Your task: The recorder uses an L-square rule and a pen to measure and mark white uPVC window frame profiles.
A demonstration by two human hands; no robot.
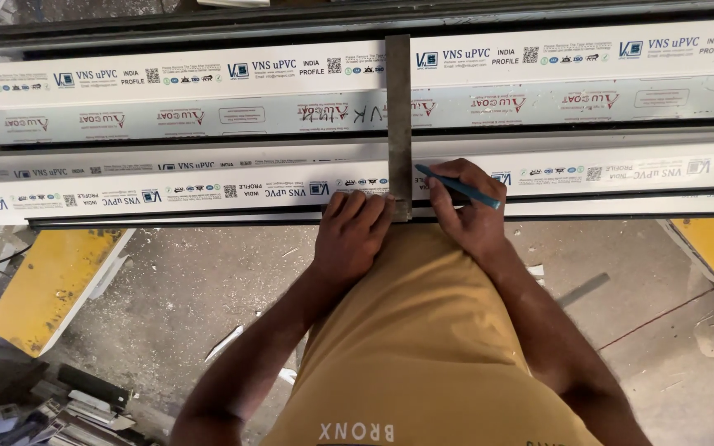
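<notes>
The person leans over a row of long white plastic bars (208,186) that lie side by side, raised above the floor (183,281). A flat metal square (398,116) lies straight across the bars, and its near end sits at the front edge of the nearest bar.

The left hand (350,235) is spread flat, with the fingers pressing on the nearest bar right beside the square — it seems to touch the square's edge. The right hand (464,206) is curled tight around a blue pen (460,187). The pen tip points at the right edge of the square, down on the nearest bar.

What could go wrong? If the left hand lets up, the square may slide or turn, and the line would come out crooked. The pen could also drift away from the metal edge if it is tipped too far. The bars look smooth, so one of them might shift under a hard push.
</notes>
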